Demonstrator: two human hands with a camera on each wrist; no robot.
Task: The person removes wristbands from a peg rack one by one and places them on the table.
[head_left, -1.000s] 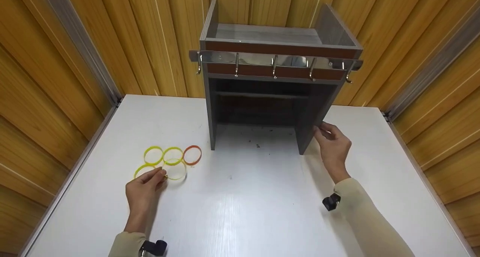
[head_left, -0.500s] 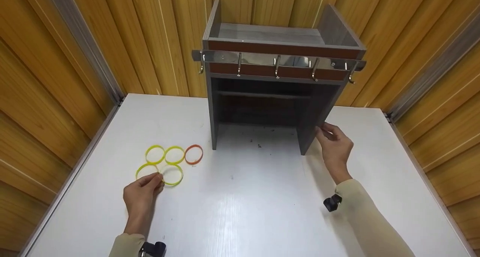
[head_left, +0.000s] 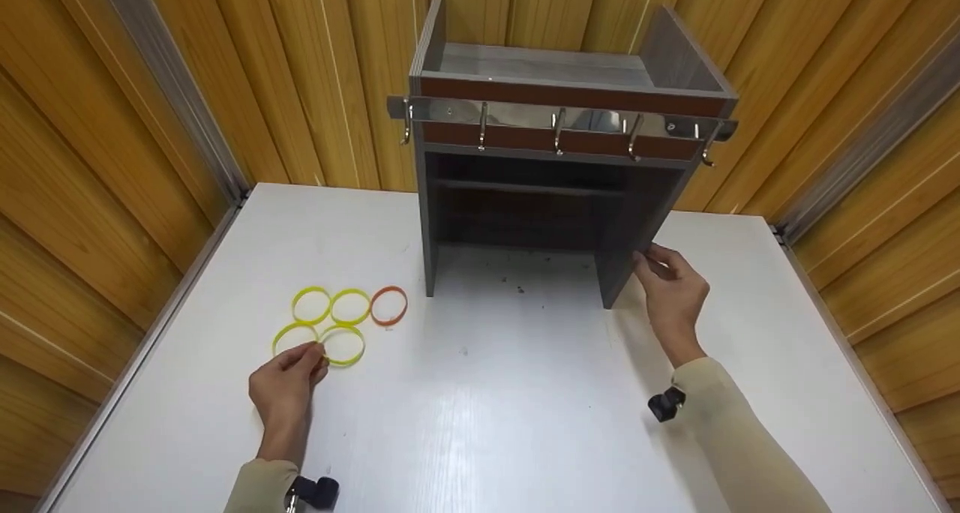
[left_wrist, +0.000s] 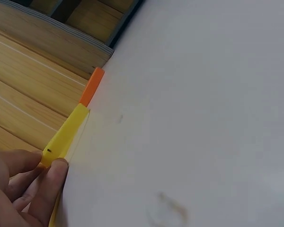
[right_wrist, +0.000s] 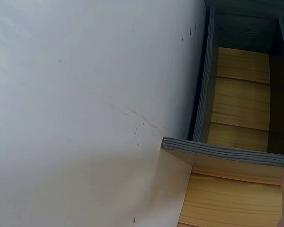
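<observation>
On the white table (head_left: 465, 408), my left hand (head_left: 285, 385) pinches the near edge of a yellow ring (head_left: 346, 364) with thumb and fingers. This ring lies flat beside another yellow ring (head_left: 295, 325). Behind them, more yellow rings and an orange-red ring (head_left: 388, 323) form a row. The left wrist view shows the fingers on the band's wall, with the orange-red ring (left_wrist: 92, 87) beyond. My right hand (head_left: 671, 295) grips the edge of the right side panel of a grey shelf unit (head_left: 637, 220); its fingertips are partly hidden behind the panel.
A metal rail (head_left: 517, 115) with several hooks (head_left: 558, 134) runs across the front of the shelf unit and juts past both sides. Wood-patterned walls (head_left: 337, 85) close the back and both sides. Dark specks (head_left: 520, 289) dot the table under the unit.
My left hand has lowered the yellow ring from slightly above the table to lie flat below the back row. The right hand keeps its hold on the shelf unit.
</observation>
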